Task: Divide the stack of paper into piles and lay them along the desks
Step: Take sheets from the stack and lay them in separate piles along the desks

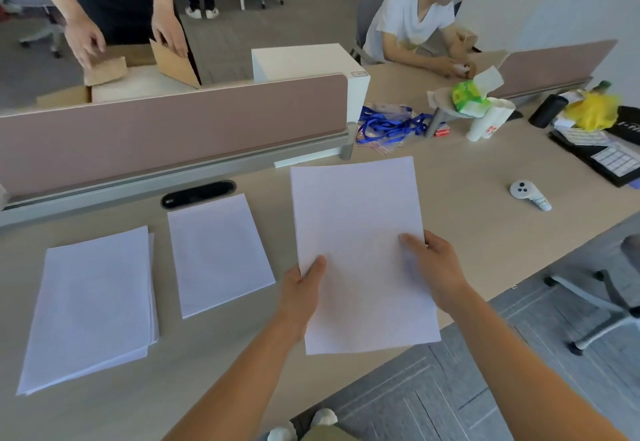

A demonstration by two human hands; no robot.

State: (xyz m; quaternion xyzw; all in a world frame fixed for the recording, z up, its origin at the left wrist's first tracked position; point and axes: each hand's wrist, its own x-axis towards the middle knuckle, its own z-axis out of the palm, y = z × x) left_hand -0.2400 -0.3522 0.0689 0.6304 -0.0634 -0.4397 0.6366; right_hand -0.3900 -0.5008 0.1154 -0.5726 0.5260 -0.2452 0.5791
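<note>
A: While the two hands were over the desk [467, 181], what did they hold?

B: A sheaf [356, 232] of white paper. The left hand [301, 288] pinched its left edge, thumb on top and fingers beneath. The right hand [436, 267] gripped the right edge the same way.

A: And where was the sheaf?

B: To the right of two piles lying flat on the desk: a thicker left pile [90, 305], slightly fanned at its right edge, and a middle pile [218, 253] beside it, not touching it. The sheaf's near end hung past the desk's front edge. Whether its far end touched the desk, I could not tell.

A: Anything else nearby?

B: A pink partition [173, 129] stood behind the piles, blue lanyards [391, 123] lay beyond the sheaf, and a white controller [528, 194] lay well to the right.
</note>
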